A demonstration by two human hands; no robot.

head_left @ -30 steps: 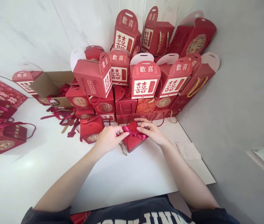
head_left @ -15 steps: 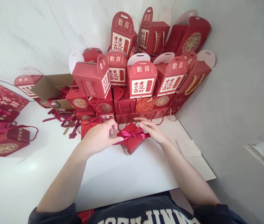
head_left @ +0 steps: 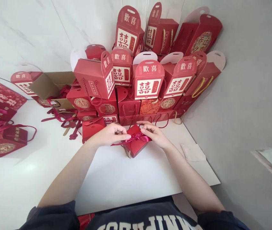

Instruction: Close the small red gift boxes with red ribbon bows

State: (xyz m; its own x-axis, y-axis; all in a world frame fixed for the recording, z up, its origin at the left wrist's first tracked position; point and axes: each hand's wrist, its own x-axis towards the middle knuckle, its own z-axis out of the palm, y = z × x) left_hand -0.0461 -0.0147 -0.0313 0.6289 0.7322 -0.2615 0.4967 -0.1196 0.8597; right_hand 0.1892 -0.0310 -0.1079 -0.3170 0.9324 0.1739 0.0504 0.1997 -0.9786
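A small red gift box (head_left: 136,147) sits on the white table in front of me, with a shiny magenta ribbon (head_left: 139,136) tied in a bow on its top. From the left, my left hand (head_left: 113,134) pinches the ribbon near the knot between thumb and fingertips. My right hand (head_left: 155,134) grips the bow's right side with thumb and index finger, its other fingers curled or reaching over the box. One ribbon tail trails left below my left hand. A twisted gold cord (head_left: 127,151) hangs at the box's lower left.
Stacked red gift boxes (head_left: 148,84) with cord handles stand close behind my hands against the wall. An open cardboard box (head_left: 52,86) and loose ribbons (head_left: 66,123) lie to the left, more red boxes (head_left: 5,142) at far left. A folded pale cloth (head_left: 193,151) lies at right.
My left hand has moved right, closer to the knot, and its fingers have closed on the ribbon. The bow looks narrower. The view has shifted slightly.
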